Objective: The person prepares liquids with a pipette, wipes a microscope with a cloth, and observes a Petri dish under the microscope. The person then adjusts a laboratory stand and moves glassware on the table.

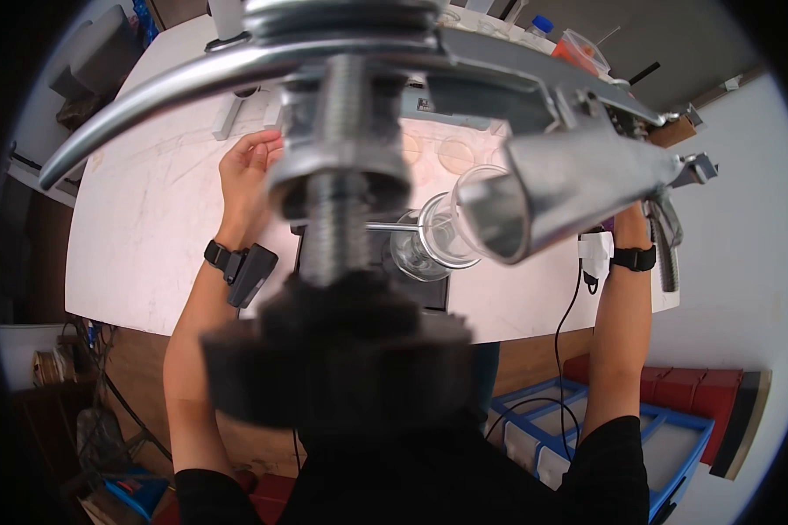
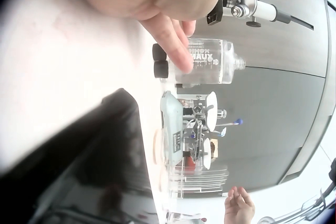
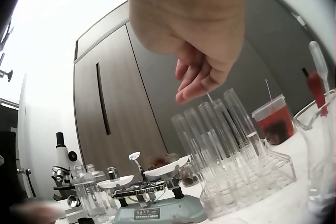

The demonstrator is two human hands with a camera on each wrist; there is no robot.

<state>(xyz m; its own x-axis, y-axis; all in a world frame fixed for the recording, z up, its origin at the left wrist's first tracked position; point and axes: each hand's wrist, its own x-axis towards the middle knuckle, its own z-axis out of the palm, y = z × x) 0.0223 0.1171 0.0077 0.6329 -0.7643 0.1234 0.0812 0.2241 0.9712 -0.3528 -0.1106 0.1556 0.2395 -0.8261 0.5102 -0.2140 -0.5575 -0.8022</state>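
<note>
The left hand (image 1: 247, 179) is over the left side of the white table. In the left wrist view its fingers (image 2: 170, 40) extend loosely in front of a clear glass bottle (image 2: 210, 69) beside two black caps (image 2: 160, 69); contact cannot be told. Seen by the right wrist camera, the right hand (image 3: 191, 35) hangs above a rack (image 3: 286, 169) of clear test tubes (image 3: 202, 140), its fingers loosely curled with no object visible in them. A thin rod tip shows just below them. A blurred metal clamp (image 1: 578, 188) hides most of that hand in the head view.
A stand's blurred metal rod and black knob (image 1: 337, 367) fill the head view's centre. Behind them a ring (image 1: 446, 232) surrounds glassware above a dark base. A balance (image 3: 160, 211), glass bottles, a microscope (image 3: 64, 163) and a red-filled tub (image 3: 275, 124) stand around the rack.
</note>
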